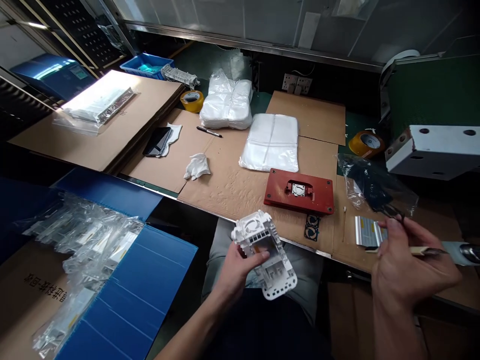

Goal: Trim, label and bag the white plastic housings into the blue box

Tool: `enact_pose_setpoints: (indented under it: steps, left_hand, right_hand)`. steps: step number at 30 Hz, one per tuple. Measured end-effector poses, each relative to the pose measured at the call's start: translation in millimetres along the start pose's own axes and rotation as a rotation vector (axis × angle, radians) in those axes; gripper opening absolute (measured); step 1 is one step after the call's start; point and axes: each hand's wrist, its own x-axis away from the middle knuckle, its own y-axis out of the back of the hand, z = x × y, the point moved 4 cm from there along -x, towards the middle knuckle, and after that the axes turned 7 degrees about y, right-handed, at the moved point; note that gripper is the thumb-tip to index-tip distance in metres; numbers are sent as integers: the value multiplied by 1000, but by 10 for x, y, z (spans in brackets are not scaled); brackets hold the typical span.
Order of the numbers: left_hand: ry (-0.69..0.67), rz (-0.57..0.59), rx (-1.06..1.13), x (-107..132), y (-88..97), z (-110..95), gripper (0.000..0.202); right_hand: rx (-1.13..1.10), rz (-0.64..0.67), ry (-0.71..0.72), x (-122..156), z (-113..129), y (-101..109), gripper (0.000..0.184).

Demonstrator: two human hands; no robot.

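My left hand (240, 265) grips a white plastic housing (279, 272) above my lap, the thumb lying over its open inner side. A round fan grille shows at the housing's upper end. My right hand (408, 265) is closed around a thin, pale tool with a dark tip (416, 250). Its thumb and forefinger meet at a small dark piece, too unclear to name, at the edge of a clear bag with black contents (369, 185). Silver ribbed metal pieces (369, 231) lie just left of that hand. A red fixture (299, 191) holds a small white square part (298, 190).
Small black fans (312, 227) and a cotton swab (344, 224) lie by the fixture. Behind are stacks of white bags (270, 140), tape rolls (366, 144), a pen (209, 131) and a phone (157, 141). Bagged parts fill a blue-edged box (131, 290) at left. A white metal bracket (442, 150) juts out right.
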Motion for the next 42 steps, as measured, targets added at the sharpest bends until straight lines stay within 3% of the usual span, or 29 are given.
enact_pose_setpoints:
  steps: [3, 7, 10, 12, 26, 42]
  left_hand:
    - [-104, -70, -97, 16, 10, -37, 42]
    - [-296, -111, -304, 74, -18, -149, 29]
    - [-392, -107, -424, 121, -29, -196, 17]
    - [-447, -100, -490, 154, -31, -212, 13]
    - [-567, -47, -584, 226, -42, -237, 27]
    - [-569, -55, -565, 222, -41, -217, 20]
  right_hand:
    - [-199, 111, -298, 347, 233, -111, 27]
    - [-313, 484, -669, 960, 418, -234, 41]
    - [-383, 727, -734, 1237, 522, -309, 57]
    - [-411, 809, -730, 1322, 557, -362, 57]
    - [-382, 863, -757, 1404, 525, -434, 61]
    - [-375, 852, -776, 1414, 509, -419, 62]
